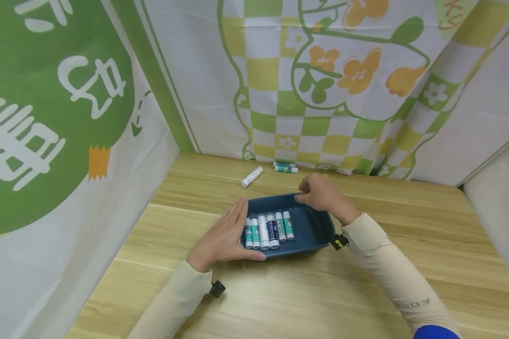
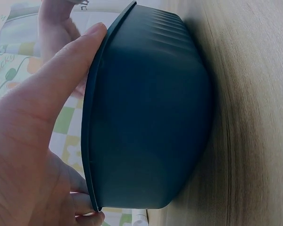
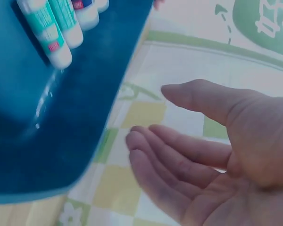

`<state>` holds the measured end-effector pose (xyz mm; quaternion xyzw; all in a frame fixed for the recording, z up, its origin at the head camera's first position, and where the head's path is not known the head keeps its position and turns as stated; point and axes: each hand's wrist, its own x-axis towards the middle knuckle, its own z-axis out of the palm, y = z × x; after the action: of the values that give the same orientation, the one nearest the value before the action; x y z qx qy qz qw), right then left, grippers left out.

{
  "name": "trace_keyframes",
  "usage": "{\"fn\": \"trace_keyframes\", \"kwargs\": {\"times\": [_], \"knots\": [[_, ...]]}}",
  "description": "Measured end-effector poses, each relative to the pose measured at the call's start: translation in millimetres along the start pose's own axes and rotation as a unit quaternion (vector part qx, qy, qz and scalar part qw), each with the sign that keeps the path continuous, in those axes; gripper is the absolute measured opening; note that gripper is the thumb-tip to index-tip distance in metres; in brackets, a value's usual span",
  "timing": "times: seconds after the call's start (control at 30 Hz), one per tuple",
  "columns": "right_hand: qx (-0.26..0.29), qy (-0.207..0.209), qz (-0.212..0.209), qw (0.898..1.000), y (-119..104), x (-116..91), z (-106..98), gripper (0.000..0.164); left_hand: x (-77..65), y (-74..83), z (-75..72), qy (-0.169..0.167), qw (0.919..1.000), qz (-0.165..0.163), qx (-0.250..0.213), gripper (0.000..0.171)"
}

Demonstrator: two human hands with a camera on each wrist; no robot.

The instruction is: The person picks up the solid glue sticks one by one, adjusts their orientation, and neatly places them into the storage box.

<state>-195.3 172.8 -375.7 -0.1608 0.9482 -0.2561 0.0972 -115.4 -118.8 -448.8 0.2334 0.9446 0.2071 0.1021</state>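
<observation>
A dark blue plastic bin (image 1: 309, 226) stands on the table. Its left end is held by my left hand (image 1: 224, 235), the thumb on the near edge and the fingers at the far edge; the left wrist view shows the thumb on the rim (image 2: 87, 127). Several glue sticks lie side by side in the bin's left part: green-and-white ones (image 1: 288, 226), a white one (image 1: 264, 232) and a navy one (image 1: 273, 230). My right hand (image 1: 322, 194) is over the far right rim. In the right wrist view its loosely bent fingers (image 3: 170, 174) and thumb are apart, holding nothing.
Behind the bin, a white glue stick (image 1: 252, 176) lies slantwise on the wooden table (image 1: 288, 292). Two green glue sticks (image 1: 285, 169) lie together near the back edge, against the patterned curtain (image 1: 297, 127). More cloth hangs at the left and right sides.
</observation>
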Motion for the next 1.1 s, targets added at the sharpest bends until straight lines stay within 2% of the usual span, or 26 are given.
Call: {"fn": "trace_keyframes", "kwargs": {"times": [0.3,0.33,0.53,0.8,0.97,1.1], "knots": [[0.01,0.044,-0.013,0.999,8,35,-10,0.033,-0.5,0.0,-1.3,0.0,1.0,0.005,0.003,0.149],[0.013,0.048,-0.011,0.999,10,39,-10,0.039,-0.7,-0.2,-1.3,0.002,1.0,0.005,0.003,0.149],[0.022,0.061,-0.008,0.998,27,68,-6,0.04,-2.1,-0.3,-1.8,0.004,1.0,0.008,0.005,0.149],[0.022,0.059,-0.011,0.998,42,98,5,0.039,-3.1,-1.5,-1.7,0.004,0.9998,0.012,0.016,0.149],[-0.031,0.083,-0.01,0.996,47,114,13,0.022,-3.0,-2.4,-1.2,0.008,0.9997,0.015,0.017,0.148],[-0.071,0.081,0.005,0.994,50,121,18,0.011,-3.1,-2.1,-0.1,0.004,0.9998,0.014,0.017,0.149]]}}
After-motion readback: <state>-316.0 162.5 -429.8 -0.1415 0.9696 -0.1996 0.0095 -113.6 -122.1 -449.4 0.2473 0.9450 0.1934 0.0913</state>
